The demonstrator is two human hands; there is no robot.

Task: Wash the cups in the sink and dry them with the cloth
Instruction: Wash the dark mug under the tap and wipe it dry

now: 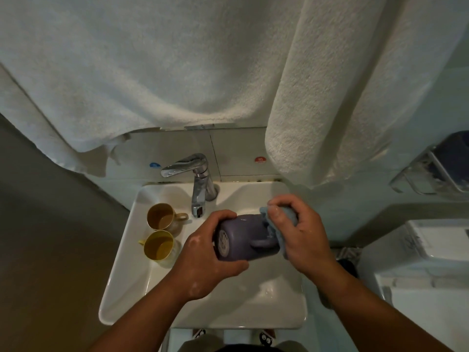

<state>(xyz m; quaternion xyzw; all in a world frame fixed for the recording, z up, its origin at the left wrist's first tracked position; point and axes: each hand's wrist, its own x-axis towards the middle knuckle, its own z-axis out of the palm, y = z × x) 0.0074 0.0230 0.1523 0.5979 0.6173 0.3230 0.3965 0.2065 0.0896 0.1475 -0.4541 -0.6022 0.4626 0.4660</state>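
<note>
Over sink (121, 298) — purple cup (243, 237), cloth (281, 224).

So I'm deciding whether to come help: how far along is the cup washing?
One of three is in hand: the left hand holds the purple cup sideways over the sink while the right hand works the blue cloth at its mouth. The tan cup and yellow cup stand on the sink's left ledge; washed or not, I can't tell. Tap looks off.
</note>
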